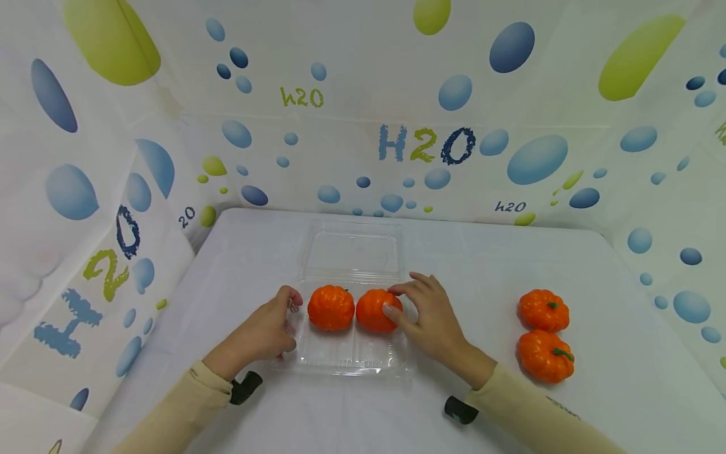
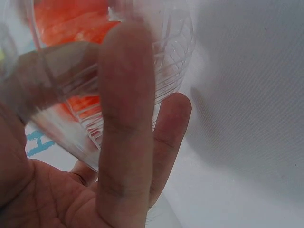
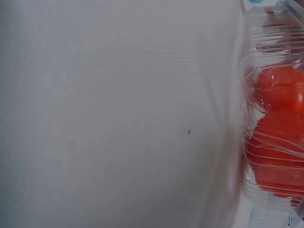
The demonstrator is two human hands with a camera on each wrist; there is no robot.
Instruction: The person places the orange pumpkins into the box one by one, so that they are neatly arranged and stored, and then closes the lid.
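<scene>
A clear plastic clamshell box (image 1: 326, 360) lies unfolded on the table, its lid (image 1: 353, 252) tipped back on the far side. Two small orange pumpkins sit side by side inside: a left pumpkin (image 1: 331, 308) and a right pumpkin (image 1: 371, 311). With thumb and fingers my right hand (image 1: 433, 321) holds the right pumpkin at its right side. My left hand (image 1: 263, 328) grips the box by its left wall; in the left wrist view its fingers (image 2: 126, 109) curl round the ribbed plastic. Through the box wall (image 3: 266, 42), the right wrist view shows the orange pumpkins (image 3: 280, 92), but no hand.
Two more orange pumpkins with green stems, a farther one (image 1: 543, 310) and a nearer one (image 1: 546, 357), rest on the white table (image 1: 471, 265) to the right. A white sheet printed with blue and green drops (image 1: 535, 159) hangs behind and at the sides.
</scene>
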